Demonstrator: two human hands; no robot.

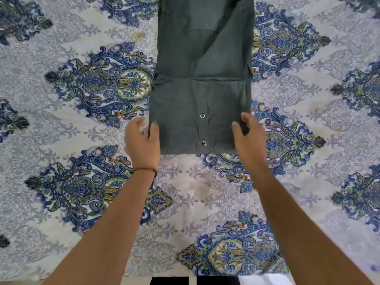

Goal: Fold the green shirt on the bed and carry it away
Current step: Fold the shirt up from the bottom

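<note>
The green shirt [203, 79] lies on the bed as a long narrow rectangle, its near part doubled over with a snap-button placket facing up. My left hand [144, 142] is at the shirt's near left edge, thumb on top of the cloth and fingers past the edge, gripping it. At the near right edge, my right hand [248, 136] pinches the cloth between thumb and curled fingers. The shirt's far end runs out of the top of the frame.
A bedsheet [82, 124] with blue and green paisley medallions on pale grey covers the whole bed around the shirt. The bed's near edge [131, 279] shows at the bottom, with a dark and white striped surface below it.
</note>
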